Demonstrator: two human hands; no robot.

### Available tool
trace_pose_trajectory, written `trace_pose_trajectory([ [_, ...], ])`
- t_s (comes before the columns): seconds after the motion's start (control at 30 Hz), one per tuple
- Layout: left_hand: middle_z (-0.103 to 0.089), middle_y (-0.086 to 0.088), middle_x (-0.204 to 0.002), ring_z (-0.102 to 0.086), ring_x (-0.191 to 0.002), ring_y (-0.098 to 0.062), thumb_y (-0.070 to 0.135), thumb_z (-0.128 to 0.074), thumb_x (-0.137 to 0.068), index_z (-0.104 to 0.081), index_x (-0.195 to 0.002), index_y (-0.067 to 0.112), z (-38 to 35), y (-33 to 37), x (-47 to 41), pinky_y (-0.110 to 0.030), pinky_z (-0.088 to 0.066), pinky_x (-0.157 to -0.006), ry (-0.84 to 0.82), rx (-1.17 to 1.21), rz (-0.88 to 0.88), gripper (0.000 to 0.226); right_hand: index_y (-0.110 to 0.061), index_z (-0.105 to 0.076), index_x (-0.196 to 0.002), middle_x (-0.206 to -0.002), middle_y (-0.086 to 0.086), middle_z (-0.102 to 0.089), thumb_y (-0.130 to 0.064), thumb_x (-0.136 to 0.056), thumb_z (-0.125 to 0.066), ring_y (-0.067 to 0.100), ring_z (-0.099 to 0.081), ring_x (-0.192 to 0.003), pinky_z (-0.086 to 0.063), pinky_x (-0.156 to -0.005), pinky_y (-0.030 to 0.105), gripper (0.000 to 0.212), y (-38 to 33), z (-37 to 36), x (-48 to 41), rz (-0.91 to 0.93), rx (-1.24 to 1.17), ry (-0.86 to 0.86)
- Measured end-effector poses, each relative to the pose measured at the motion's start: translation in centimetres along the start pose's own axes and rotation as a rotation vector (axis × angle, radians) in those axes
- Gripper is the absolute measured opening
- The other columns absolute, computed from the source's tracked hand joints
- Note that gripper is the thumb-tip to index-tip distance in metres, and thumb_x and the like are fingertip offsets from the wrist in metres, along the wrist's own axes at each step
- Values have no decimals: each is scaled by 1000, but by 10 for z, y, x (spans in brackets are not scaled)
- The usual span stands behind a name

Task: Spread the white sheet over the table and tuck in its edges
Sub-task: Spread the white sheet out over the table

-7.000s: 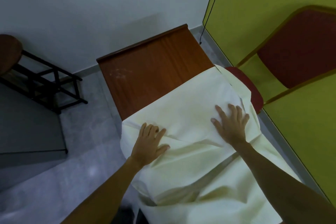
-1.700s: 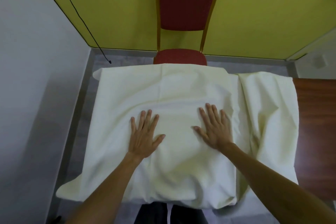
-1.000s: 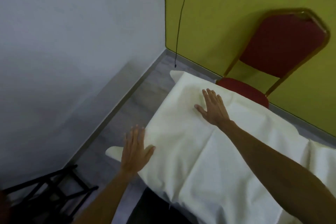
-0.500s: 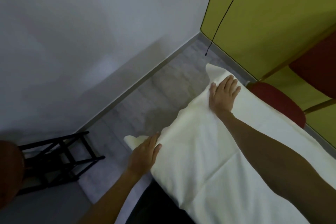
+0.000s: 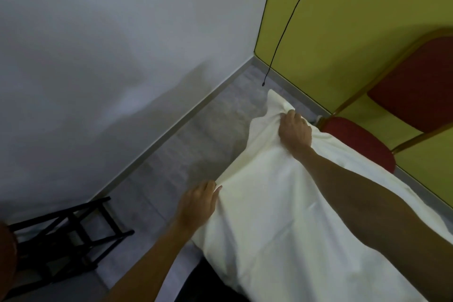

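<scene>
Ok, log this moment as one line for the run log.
step: tucking end edge | left hand: gripping white sheet at near corner | right hand: bunching far corner | table: hidden under sheet

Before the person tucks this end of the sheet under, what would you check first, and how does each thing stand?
1. Right hand has hold of the far corner: ok, its fingers are closed on bunched cloth.
2. Left hand has hold of the near corner: cannot tell, it is at the edge of the white sheet but the fingers are hidden.
3. Sheet covers this end of the table: ok, no tabletop shows here.
4. Edge tucked in: not ok, the far corner is still loose.
5. Sheet lies smooth: not ok, creases run from the right hand.
6. Red chair clear of the cloth: cannot tell, its seat sits right beside the sheet.
</scene>
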State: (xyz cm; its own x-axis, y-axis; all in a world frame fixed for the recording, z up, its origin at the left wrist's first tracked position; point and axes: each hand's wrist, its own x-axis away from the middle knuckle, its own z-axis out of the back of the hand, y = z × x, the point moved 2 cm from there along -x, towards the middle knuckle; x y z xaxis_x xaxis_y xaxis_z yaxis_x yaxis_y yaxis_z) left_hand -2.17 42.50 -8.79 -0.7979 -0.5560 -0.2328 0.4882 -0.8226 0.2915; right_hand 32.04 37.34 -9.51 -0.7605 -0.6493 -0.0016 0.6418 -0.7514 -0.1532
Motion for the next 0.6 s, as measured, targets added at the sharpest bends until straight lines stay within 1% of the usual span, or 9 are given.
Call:
trace_pose_trajectory([
  [0.07, -49, 1, -57, -47, -41, -17, 39, -48, -99, -54, -73, 15, 3, -4, 0, -27, -37, -35, 11, 27, 26, 36, -8, -50, -99, -89, 19, -64, -38, -108, -34, 38, -65, -78, -44, -62, 41, 36, 2, 13, -7, 37, 9, 36],
  [0.13, -49, 2, -57, -46, -41, -15, 41, -50, -99, -56, -75, 13, 8, -4, -3, -27, -39, -35, 17, 30, 34, 37, -8, -50, -98, -87, 18, -64, -43, -107, -33, 37, -65, -74, -43, -63, 40, 40, -1, 26, -16, 74, 33, 63],
  [0.23, -50, 2, -55, -45, -40, -13, 41, -52, -97, -59, -74, 13, 20, -8, -16, -22, -34, -37, 60, 1, 0, 37, -8, -50, -101, -88, 18, -64, -42, -108, -33, 37, -64, -73, -40, -62, 38, 39, -14, 43, -30, 120, 57, 85],
  [0.3, -51, 1, -55, -47, -40, -15, 42, -52, -96, -60, -75, 13, 31, -18, -27, -24, -37, -37, 92, -11, 7, 37, -8, -50, -98, -87, 19, -64, -40, -108, -33, 38, -64, -73, -37, -60, 38, 38, -29, 53, -41, 151, 41, 112],
  [0.37, -50, -1, -55, -47, -39, -17, 42, -53, -96, -59, -76, 12, 42, -32, -39, -23, -34, -37, 133, -41, 12, 36, -7, -50, -97, -89, 20, -64, -40, -108, -32, 40, -64, -74, -36, -60, 38, 39, -49, 61, -56, 182, 33, 121],
  [0.43, -49, -2, -53, -47, -38, -20, 42, -53, -95, -57, -74, 13, 54, -49, -51, -23, -32, -38, 155, -90, 25, 37, -7, -51, -100, -93, 21, -65, -41, -107, -31, 41, -65, -77, -37, -61, 38, 41, -72, 65, -73, 218, 41, 119],
  [0.53, -54, -5, -59, -55, -46, -26, 45, -46, -97, -54, -77, 13, 69, -76, -69, -28, -38, -40, 107, -100, 103, 39, -6, -52, -107, -102, 21, -64, -43, -107, -31, 41, -64, -89, -39, -66, 41, 43, -107, 69, -98, 238, 26, 101],
  [0.57, -55, -5, -62, -56, -49, -27, 46, -45, -98, -53, -79, 13, 70, -85, -73, -29, -39, -42, 94, -110, 118, 39, -5, -51, -112, -109, 21, -63, -43, -107, -31, 40, -62, -97, -41, -72, 43, 43, -116, 68, -106, 231, 13, 73],
  [0.6, -56, -6, -64, -56, -52, -27, 46, -45, -98, -54, -81, 13, 70, -93, -74, -31, -41, -45, 90, -117, 119, 38, -3, -50, -118, -116, 22, -60, -43, -107, -33, 40, -58, -107, -43, -80, 46, 45, -123, 65, -112, 226, 7, 33],
])
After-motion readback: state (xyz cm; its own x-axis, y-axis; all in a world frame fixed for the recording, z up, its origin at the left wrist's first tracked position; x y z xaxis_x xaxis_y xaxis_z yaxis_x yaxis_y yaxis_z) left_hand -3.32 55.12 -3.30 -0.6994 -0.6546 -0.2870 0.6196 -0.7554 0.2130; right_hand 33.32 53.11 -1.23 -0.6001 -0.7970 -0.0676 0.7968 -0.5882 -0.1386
